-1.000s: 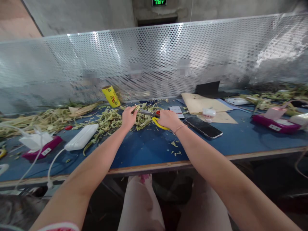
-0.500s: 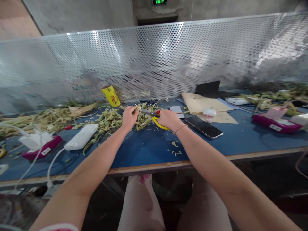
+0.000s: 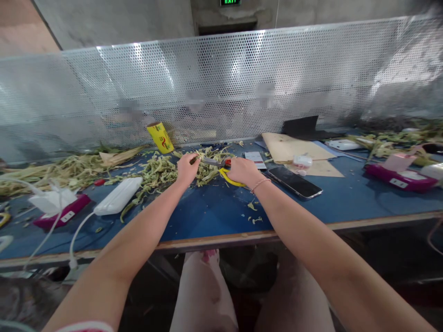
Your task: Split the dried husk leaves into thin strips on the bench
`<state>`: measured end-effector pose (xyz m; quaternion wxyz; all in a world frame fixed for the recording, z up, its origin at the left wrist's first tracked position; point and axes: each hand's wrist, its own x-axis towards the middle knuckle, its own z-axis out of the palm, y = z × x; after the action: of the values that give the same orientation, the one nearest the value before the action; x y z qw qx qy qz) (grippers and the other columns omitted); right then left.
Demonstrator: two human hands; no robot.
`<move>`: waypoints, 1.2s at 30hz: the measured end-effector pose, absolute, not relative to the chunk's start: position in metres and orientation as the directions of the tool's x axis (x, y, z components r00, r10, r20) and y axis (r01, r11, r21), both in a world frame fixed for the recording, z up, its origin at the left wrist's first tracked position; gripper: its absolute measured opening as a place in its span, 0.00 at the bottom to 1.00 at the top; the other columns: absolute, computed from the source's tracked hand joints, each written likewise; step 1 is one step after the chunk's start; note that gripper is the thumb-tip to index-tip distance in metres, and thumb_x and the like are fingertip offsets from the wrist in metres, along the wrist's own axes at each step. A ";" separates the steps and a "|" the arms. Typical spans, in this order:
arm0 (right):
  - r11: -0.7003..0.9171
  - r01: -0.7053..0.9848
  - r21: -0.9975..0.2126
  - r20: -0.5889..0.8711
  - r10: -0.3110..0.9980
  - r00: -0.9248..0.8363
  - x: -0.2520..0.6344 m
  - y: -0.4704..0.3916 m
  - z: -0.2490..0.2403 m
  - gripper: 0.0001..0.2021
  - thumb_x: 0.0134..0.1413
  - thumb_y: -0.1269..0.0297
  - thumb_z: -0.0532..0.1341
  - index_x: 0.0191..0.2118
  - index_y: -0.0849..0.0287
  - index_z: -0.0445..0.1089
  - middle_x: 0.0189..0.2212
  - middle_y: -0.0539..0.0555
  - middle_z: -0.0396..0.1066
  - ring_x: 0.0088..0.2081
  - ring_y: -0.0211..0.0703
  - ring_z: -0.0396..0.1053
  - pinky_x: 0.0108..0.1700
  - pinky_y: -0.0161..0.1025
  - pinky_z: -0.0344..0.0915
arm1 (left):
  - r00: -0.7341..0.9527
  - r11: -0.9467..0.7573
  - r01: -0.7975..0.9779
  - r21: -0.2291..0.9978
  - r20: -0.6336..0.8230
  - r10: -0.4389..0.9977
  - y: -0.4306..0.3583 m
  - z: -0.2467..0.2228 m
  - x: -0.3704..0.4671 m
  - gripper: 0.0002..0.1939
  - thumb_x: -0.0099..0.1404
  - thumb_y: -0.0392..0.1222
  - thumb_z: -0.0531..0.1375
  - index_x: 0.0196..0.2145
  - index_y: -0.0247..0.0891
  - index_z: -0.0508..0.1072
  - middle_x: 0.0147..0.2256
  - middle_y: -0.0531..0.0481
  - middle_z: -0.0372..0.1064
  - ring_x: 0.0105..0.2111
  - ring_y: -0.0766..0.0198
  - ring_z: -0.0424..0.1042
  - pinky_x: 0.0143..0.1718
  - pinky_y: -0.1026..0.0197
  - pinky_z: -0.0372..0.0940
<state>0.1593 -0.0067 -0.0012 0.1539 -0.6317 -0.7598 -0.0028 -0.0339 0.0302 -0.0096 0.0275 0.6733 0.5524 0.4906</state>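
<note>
Resting blue tabletop (image 3: 214, 212) under scraps | grey wall (image 3: 121, 23) behind | right hand (image 3: 244, 171) gripping scissors (image 3: 216, 161), left hand (image 3: 188, 168) pinching

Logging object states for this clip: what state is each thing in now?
Cutters: gripped; blades' opening unclear
Right hand: closed on the handles
Left hand: pinching a plant piece
Smartphone: screen dark
Yellow tube: tilted
Exit sign: lit
White power bank: cable attached
Left power strip: adapter plugged in
</note>
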 end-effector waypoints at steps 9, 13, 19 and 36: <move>0.192 0.952 -0.237 0.173 0.973 -0.153 0.160 -0.006 0.000 0.18 0.47 0.62 0.55 0.45 0.62 0.66 0.40 0.64 0.71 0.44 0.53 0.69 0.41 0.42 0.64 | -0.296 -0.426 0.266 0.865 0.494 0.818 0.042 -0.018 -0.034 0.05 0.49 0.35 0.63 0.28 0.35 0.73 0.27 0.50 0.70 0.28 0.65 0.67 0.39 0.60 0.62; 0.195 0.928 -0.318 0.153 0.976 -0.153 0.164 0.001 -0.003 0.16 0.48 0.65 0.54 0.43 0.62 0.67 0.40 0.63 0.71 0.44 0.52 0.69 0.40 0.39 0.63 | -0.311 -0.339 -0.250 0.907 0.257 0.915 0.039 -0.013 -0.032 0.03 0.50 0.33 0.62 0.24 0.34 0.69 0.22 0.54 0.66 0.23 0.72 0.65 0.34 0.65 0.63; 0.228 0.904 -0.361 0.268 0.954 -0.134 0.166 0.010 -0.007 0.12 0.53 0.66 0.50 0.42 0.63 0.64 0.41 0.63 0.70 0.44 0.49 0.68 0.41 0.36 0.61 | -0.230 -0.157 -0.505 0.848 0.043 0.972 0.025 0.000 -0.025 0.08 0.59 0.31 0.56 0.22 0.32 0.67 0.22 0.52 0.67 0.20 0.75 0.64 0.27 0.70 0.62; 0.295 0.939 -0.178 0.508 0.845 -0.170 0.161 -0.001 -0.005 0.18 0.51 0.57 0.52 0.43 0.65 0.61 0.43 0.64 0.67 0.46 0.53 0.65 0.49 0.48 0.55 | -0.066 -0.008 -0.561 0.828 -0.035 0.997 0.016 0.003 -0.013 0.10 0.61 0.30 0.53 0.22 0.32 0.66 0.20 0.50 0.67 0.19 0.74 0.63 0.24 0.70 0.63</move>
<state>0.1608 -0.0008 -0.0046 0.2659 -0.5869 -0.7596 -0.0884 -0.0133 0.0156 0.0027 0.6095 0.3091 0.3531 0.6389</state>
